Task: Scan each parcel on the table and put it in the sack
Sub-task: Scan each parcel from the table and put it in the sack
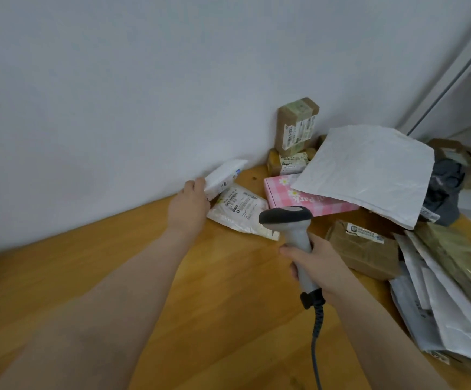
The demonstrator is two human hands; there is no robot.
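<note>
Fingers (199, 183) of the left hand (189, 205) pinch a small white soft parcel (226, 174), tilted up by the wall (116, 108) at the back of the brown wooden surface (214, 291). The right hand (317, 267) grips a grey handheld scanner (290, 220). A flat white labelled bag (240, 211) lies just beside the parcel.

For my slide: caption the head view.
Left hand grips a white parcel by the wall; right hand holds a scanner above the table.

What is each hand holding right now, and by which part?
The left hand grips a small white plastic parcel by its near end. The right hand holds a grey corded barcode scanner by its handle.
</note>
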